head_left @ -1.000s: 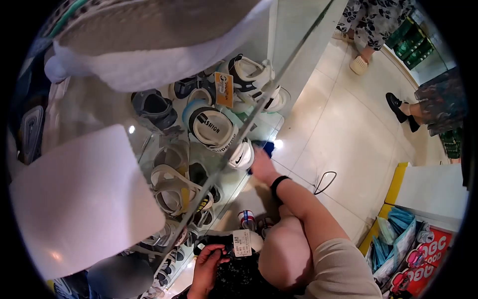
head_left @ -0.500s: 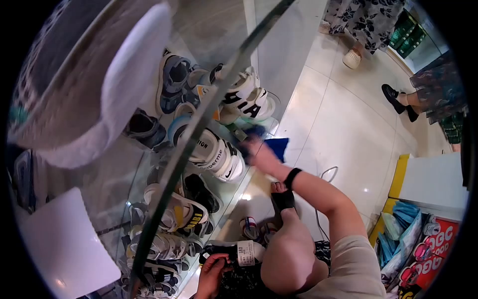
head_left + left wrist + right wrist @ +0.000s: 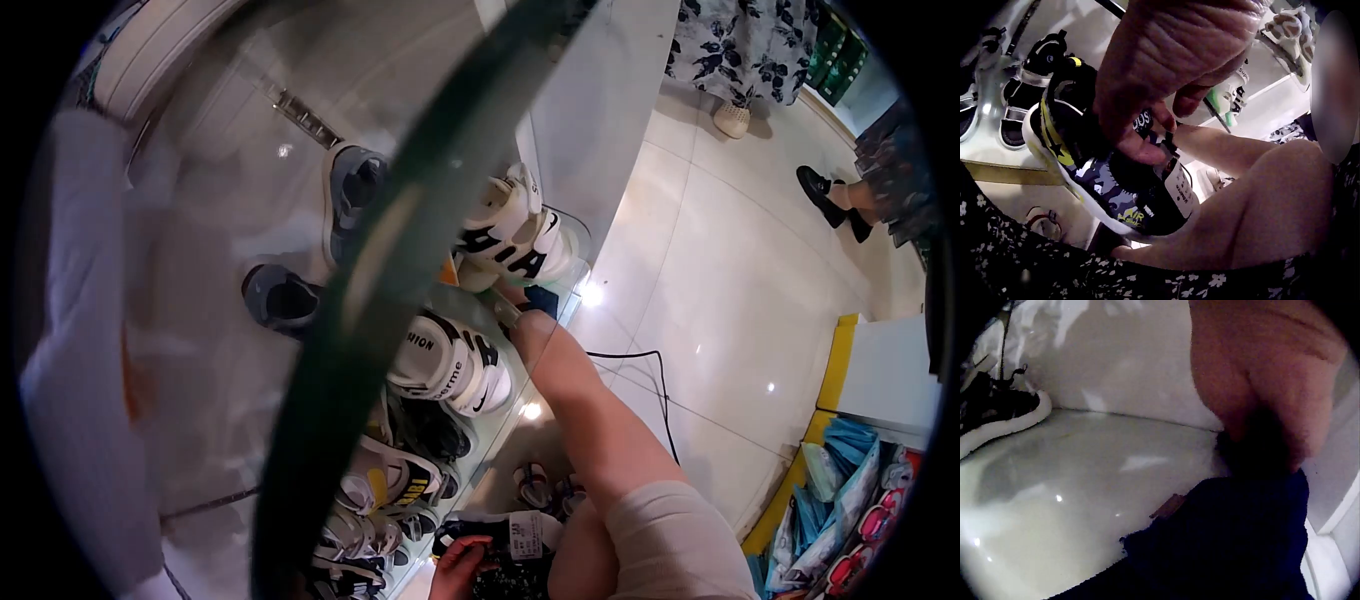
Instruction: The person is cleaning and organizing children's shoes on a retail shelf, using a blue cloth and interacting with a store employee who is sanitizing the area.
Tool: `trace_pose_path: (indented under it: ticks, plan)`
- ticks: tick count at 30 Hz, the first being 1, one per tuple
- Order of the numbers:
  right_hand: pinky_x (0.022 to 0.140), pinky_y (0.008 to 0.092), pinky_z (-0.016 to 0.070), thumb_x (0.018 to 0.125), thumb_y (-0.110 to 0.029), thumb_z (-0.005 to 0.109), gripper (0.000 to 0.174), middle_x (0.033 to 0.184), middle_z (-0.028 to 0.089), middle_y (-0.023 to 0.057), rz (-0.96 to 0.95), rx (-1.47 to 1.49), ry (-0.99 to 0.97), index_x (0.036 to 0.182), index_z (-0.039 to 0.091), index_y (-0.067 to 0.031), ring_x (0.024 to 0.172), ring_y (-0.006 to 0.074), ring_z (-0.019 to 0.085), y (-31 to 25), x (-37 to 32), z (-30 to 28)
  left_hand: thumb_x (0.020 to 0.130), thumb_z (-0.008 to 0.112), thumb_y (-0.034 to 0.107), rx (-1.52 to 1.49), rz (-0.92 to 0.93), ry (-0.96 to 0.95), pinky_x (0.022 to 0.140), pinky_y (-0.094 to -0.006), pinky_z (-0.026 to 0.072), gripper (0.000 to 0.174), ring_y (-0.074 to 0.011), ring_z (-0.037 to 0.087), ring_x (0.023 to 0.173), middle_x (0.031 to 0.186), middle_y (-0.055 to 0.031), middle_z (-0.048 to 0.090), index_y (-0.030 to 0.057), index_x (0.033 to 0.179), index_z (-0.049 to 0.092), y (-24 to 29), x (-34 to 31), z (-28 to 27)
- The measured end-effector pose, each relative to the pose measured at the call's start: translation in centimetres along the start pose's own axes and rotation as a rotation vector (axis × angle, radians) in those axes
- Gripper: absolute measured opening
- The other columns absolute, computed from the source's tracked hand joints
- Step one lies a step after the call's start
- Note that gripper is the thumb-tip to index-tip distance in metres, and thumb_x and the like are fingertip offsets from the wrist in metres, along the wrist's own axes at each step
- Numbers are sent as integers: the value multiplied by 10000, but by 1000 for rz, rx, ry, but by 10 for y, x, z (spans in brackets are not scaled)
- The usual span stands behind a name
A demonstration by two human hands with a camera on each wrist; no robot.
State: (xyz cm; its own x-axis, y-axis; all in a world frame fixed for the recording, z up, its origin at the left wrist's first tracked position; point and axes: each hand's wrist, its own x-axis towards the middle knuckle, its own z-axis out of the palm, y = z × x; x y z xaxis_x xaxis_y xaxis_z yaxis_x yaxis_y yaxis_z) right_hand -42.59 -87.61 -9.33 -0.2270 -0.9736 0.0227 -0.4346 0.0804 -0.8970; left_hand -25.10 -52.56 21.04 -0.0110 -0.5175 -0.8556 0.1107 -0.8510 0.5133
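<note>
My left hand (image 3: 1172,56) pinches a black and grey camouflage sneaker (image 3: 1100,187) with a yellow star, white sole and white paper label (image 3: 1179,190); its fingers are at the collar. Low in the head view, that hand (image 3: 460,568) and the sneaker (image 3: 480,527) are over the lap. My right hand (image 3: 1266,375) holds a dark blue cloth (image 3: 1235,537) against a glossy pale shelf surface (image 3: 1085,487), its fingertips hidden in the dark folds. In the head view the right forearm reaches to the lower shelf, and the cloth (image 3: 543,301) shows beside white sandals (image 3: 515,225).
A thick glass shelf edge (image 3: 340,320) crosses close before the camera. White-and-black sandals (image 3: 450,365) and grey shoes (image 3: 280,298) stand on the shelves. A black cord (image 3: 660,390) lies on the tiled floor. Two people stand at the upper right. Packaged goods (image 3: 850,480) fill the lower right.
My right hand has moved with the blue cloth in under the glass, beside the sandals. The head view has shifted, bringing the glass edge closer. The left hand keeps hold of the sneaker.
</note>
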Motion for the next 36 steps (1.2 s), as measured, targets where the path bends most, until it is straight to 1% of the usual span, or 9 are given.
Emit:
trace_pose_path:
  ticks: [6,17,20,22,24,26,28,32,36]
  plan:
    - [862,375,423,810,-217,527,360,1115,549,158,-59,-119,-14,1137,504,-66,1035,331,517,10,8,-17,905,497,181,37,-34,5,526,-197,399,184,-141,617,747,846,18,554,110,1059,567,8,13,12]
    - [791,369,464,796,-97,484,238,1045,588,95,-238,-640,85,1009,588,-79,942,304,561,33,-16,-90,901,511,244,59,-31,-47,469,-187,372,200,-102,614,714,819,29,587,138,1060,567,11,13,17]
    - [756,385,483,771,-95,493,289,1035,569,95,-153,-838,-165,1045,582,-112,923,316,547,7,-45,-146,865,537,166,44,-28,-20,603,-270,456,206,-159,596,754,846,-38,596,56,1036,569,15,6,22]
    - [763,404,483,773,-82,486,291,1034,563,109,-28,-755,-161,1046,585,-105,932,326,540,-7,-68,-179,891,488,108,-21,43,-44,755,-348,486,177,-171,555,860,907,-71,577,22,1026,562,1,12,17]
    - [771,412,486,753,-101,505,322,1021,586,128,112,-725,-166,1063,595,-94,930,324,563,20,-77,-195,891,489,110,-27,18,-56,759,-347,486,175,-164,555,863,908,-64,579,26,1025,565,-9,16,10]
    - [856,356,459,708,-155,504,434,1072,600,185,580,-299,-234,1117,578,-31,960,314,594,10,-72,-226,892,489,111,-42,32,-65,763,-346,485,173,-159,555,867,907,-58,579,30,1024,567,-10,18,7]
    - [841,343,460,701,-137,514,477,1040,599,226,593,-60,-39,1156,534,7,962,311,593,0,-74,-231,892,488,110,-53,55,-65,768,-345,485,172,-155,554,871,906,-54,579,33,1023,569,-7,14,8]
    - [908,368,418,731,-191,534,495,1137,548,217,79,-212,-45,1182,498,8,1048,352,532,-15,-59,-199,896,476,105,-43,26,-37,772,-348,482,171,-156,553,872,911,-54,577,37,1018,575,-3,15,8]
    - [863,387,450,732,-263,528,449,1167,537,199,165,-584,-365,1132,545,-57,1027,313,559,1,-8,-143,894,474,101,-57,12,-1,770,-351,482,174,-162,553,870,923,-63,571,29,1017,573,0,25,4]
